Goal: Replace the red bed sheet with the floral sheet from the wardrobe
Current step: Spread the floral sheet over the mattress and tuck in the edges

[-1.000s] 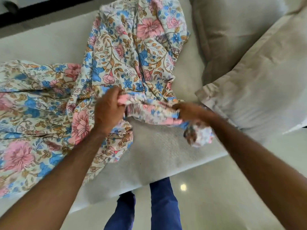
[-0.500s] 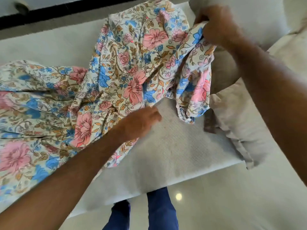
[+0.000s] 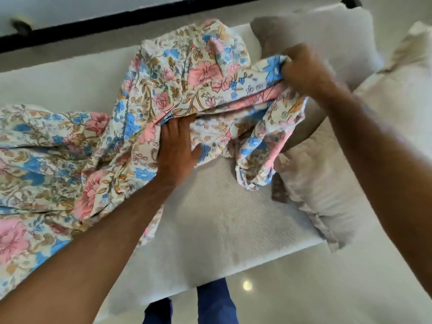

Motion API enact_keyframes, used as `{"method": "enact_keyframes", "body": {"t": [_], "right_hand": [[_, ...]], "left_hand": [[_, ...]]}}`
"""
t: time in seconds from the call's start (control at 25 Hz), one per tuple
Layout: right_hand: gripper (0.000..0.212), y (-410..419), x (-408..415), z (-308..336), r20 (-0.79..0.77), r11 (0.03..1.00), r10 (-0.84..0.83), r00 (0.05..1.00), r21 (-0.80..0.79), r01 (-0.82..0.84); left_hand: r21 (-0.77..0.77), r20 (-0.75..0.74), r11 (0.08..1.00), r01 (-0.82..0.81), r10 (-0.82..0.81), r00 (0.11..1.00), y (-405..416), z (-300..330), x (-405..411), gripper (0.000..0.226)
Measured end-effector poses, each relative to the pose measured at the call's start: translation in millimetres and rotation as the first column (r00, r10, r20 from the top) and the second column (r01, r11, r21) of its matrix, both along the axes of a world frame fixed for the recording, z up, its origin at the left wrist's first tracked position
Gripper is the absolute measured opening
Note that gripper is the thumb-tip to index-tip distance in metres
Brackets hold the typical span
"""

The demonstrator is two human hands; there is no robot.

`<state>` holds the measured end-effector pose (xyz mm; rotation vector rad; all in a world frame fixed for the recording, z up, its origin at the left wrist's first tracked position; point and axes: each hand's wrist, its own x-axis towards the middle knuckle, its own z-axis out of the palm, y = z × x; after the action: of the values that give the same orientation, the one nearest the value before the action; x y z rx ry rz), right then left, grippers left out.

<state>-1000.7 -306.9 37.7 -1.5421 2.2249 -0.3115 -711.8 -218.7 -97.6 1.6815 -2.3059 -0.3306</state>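
Since half a second ago, left hand (image 3: 176, 146) has slid forward and now lies flat, fingers straight, pressing the floral sheet (image 3: 77, 160) onto the bare mattress (image 3: 222, 230); no red sheet shows. Farther off, right hand (image 3: 301, 71) has dropped lower, clutching a bunched edge above the pillows (image 3: 327, 195). Pulling against the pinned cloth could drag the bundle askew or catch a pillow.
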Motion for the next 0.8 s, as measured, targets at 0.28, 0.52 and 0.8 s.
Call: {"method": "enact_keyframes", "body": {"t": [0.28, 0.52, 0.8], "right_hand": [[0.027, 9, 22, -9, 0.253, 0.927, -0.061, 0.965, 0.373, -0.040], [0.019, 11, 15, -26, 0.757, 0.838, -0.513, 0.405, 0.544, 0.042], [0.026, -11, 22, 41, 0.948, 0.968, -0.132, 0.288, 0.186, -0.169]], "left_hand": [[-0.131, 0.235, 0.986, -0.103, 0.132, 0.963, -44, 10, 27, 0.069], [0.015, 0.169, 0.999, 0.052, -0.054, 0.984, -27, -22, 10, 0.074], [0.049, 0.088, 0.996, 0.075, -0.079, 0.993, -31, 6, -18, 0.035]]}}
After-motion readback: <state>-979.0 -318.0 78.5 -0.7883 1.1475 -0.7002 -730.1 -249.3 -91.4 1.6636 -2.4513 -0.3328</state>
